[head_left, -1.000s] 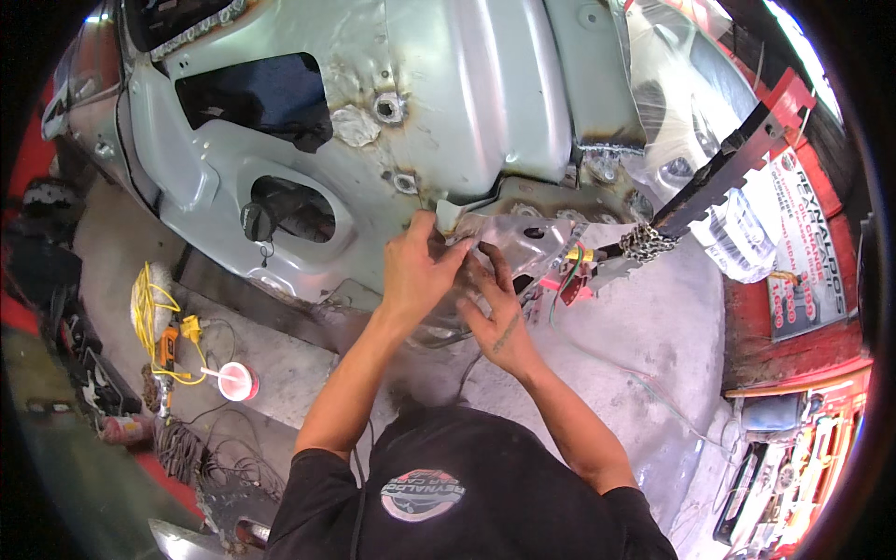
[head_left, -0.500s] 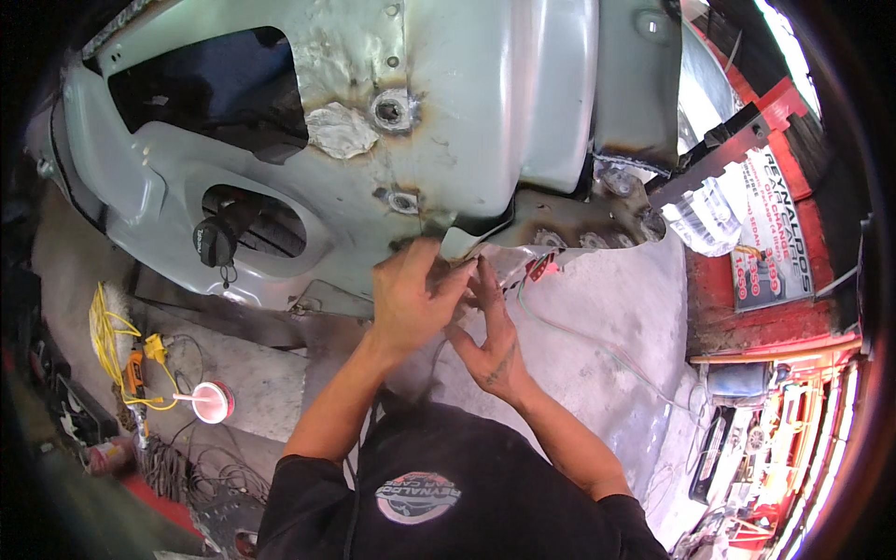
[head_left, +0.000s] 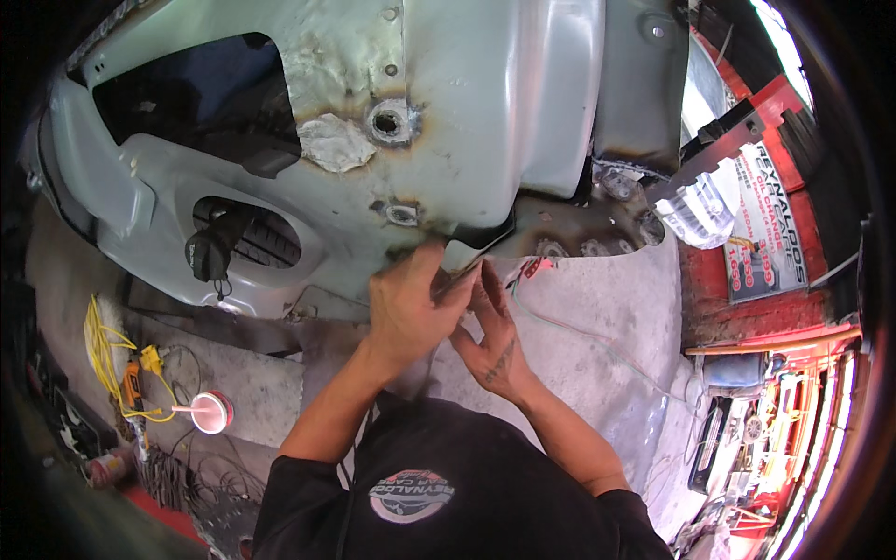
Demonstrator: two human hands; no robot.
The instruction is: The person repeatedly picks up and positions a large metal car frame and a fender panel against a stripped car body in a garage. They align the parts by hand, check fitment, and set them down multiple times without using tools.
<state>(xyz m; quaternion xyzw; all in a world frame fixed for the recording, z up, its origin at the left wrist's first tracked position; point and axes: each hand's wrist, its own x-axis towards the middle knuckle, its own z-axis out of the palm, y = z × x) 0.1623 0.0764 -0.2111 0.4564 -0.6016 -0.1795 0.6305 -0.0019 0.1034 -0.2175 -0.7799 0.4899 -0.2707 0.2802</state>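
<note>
A: Where are the hands?

B: Both are up at the lower edge of the bare grey sheet-metal car body shell [head_left: 467, 121], just under a scorched, rusty patch. The left hand [head_left: 411, 313] is closed in a pinch on a small pale grey metal tab [head_left: 464, 254] that hangs from that edge. The right hand [head_left: 495, 341] sits just beside it, fingers bent toward the same spot; whether its grip has closed on anything I cannot tell, since the left hand covers the fingertips.

A: Anything close by?

B: A thin pale wire with a small red connector [head_left: 532, 268] dangles just right of the right hand and trails down over the grey concrete floor [head_left: 597, 317]. Farther left on the floor lie a coiled yellow cable [head_left: 98, 341] and a red-rimmed white cup [head_left: 212, 412], well apart from the hands.

A: What might go wrong?

B: My guess: the panel edge looks raw and sharp, so a slip of the pinch could cut bare fingers. The tab could also spring back or bend crooked if pulled unevenly. And the right hand is near enough to that wire to snag it and tug the connector loose.
</note>
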